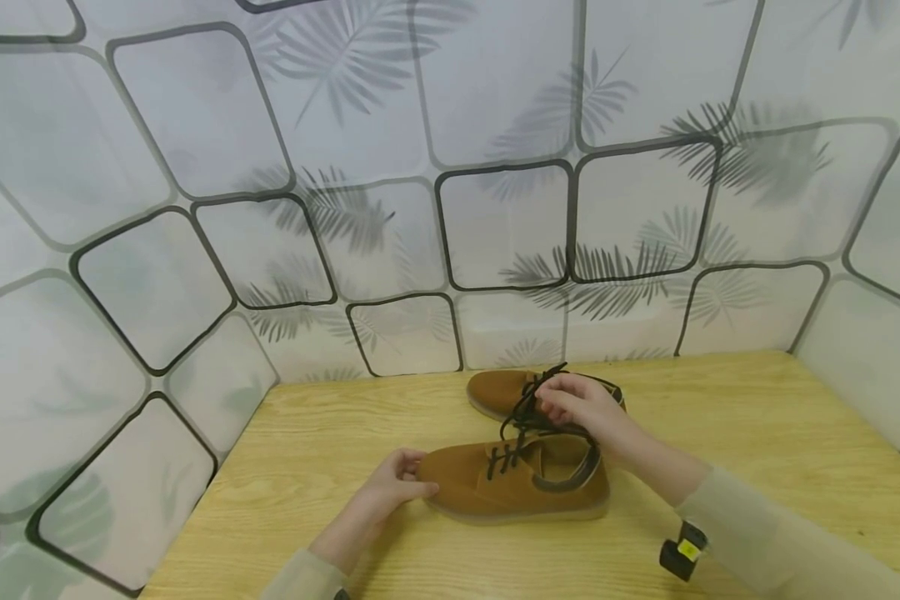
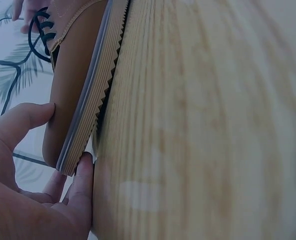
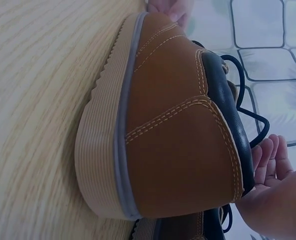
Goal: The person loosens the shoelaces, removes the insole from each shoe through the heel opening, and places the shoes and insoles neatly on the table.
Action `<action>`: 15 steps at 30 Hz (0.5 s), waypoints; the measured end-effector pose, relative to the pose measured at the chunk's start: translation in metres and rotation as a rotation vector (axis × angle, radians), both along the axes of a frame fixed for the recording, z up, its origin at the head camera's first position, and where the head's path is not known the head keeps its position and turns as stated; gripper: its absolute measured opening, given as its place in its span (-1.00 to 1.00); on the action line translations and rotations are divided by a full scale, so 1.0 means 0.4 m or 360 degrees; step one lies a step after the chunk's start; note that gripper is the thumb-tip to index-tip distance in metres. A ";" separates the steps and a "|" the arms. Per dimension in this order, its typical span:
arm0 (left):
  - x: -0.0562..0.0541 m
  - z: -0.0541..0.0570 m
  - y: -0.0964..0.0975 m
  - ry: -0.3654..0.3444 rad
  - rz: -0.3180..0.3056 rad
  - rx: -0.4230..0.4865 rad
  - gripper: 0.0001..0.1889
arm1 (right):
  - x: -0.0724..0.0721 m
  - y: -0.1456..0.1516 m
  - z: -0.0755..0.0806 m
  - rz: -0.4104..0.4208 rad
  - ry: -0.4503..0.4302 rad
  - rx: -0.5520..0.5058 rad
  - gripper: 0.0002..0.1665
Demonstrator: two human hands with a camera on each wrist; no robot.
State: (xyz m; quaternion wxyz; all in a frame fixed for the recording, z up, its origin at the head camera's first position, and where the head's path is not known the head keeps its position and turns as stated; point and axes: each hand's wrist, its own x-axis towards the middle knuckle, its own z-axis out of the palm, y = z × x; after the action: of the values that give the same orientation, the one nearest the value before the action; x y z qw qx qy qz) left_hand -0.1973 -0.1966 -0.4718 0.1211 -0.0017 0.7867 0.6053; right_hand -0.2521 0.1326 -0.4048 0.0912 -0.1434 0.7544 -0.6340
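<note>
A brown lace-up shoe (image 1: 457, 479) with a pale ridged sole lies on its sole, toe to the left. My left hand (image 1: 393, 483) grips its toe; in the left wrist view the thumb (image 2: 35, 116) presses the upper while fingers reach under the sole. Above the shoe, my right hand (image 1: 581, 408) pinches black shoelaces (image 1: 527, 408) at its fingertips. Lace loops hang down towards the near shoe. In the right wrist view the shoe's heel (image 3: 182, 160) fills the middle, and the fingertips' contact with the lace is out of frame. A second brown shoe (image 1: 491, 390) lies behind, partly hidden.
The shoes stand on a light wood-grain table (image 1: 330, 425). A patterned curtain or wall covering (image 1: 390, 242) rises along the table's back and both sides. A small black device with a yellow label (image 1: 686, 550) is at the right wrist.
</note>
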 end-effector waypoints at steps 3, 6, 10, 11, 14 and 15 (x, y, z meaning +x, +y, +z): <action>-0.002 -0.001 0.001 0.0005 -0.0005 0.0005 -0.33 | 0.006 0.004 0.002 0.0039 0.0017 -0.0004 -0.65; -0.004 -0.003 0.002 0.0011 -0.0004 0.0007 -0.33 | 0.012 0.006 0.004 0.0064 0.0006 -0.0014 -0.66; -0.005 -0.004 0.002 0.0007 -0.0004 0.0001 -0.33 | 0.021 0.008 0.005 0.0070 -0.0009 0.0004 -0.65; -0.006 -0.005 0.001 0.0005 -0.0004 0.0000 -0.33 | 0.022 0.009 0.005 0.0071 -0.0007 0.0012 -0.64; -0.006 -0.004 0.001 0.0002 -0.0006 -0.0002 -0.33 | 0.027 0.012 0.005 0.0074 0.0008 0.0023 -0.63; -0.005 -0.004 0.000 0.0003 -0.0005 -0.0003 -0.33 | 0.028 0.014 0.005 0.0078 0.0018 0.0026 -0.63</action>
State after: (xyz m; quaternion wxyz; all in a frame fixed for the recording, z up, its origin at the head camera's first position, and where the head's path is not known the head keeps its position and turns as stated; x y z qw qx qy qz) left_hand -0.1995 -0.1964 -0.4732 0.1212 -0.0002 0.7875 0.6043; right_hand -0.2411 0.1381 -0.4026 0.1037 -0.1647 0.7564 -0.6245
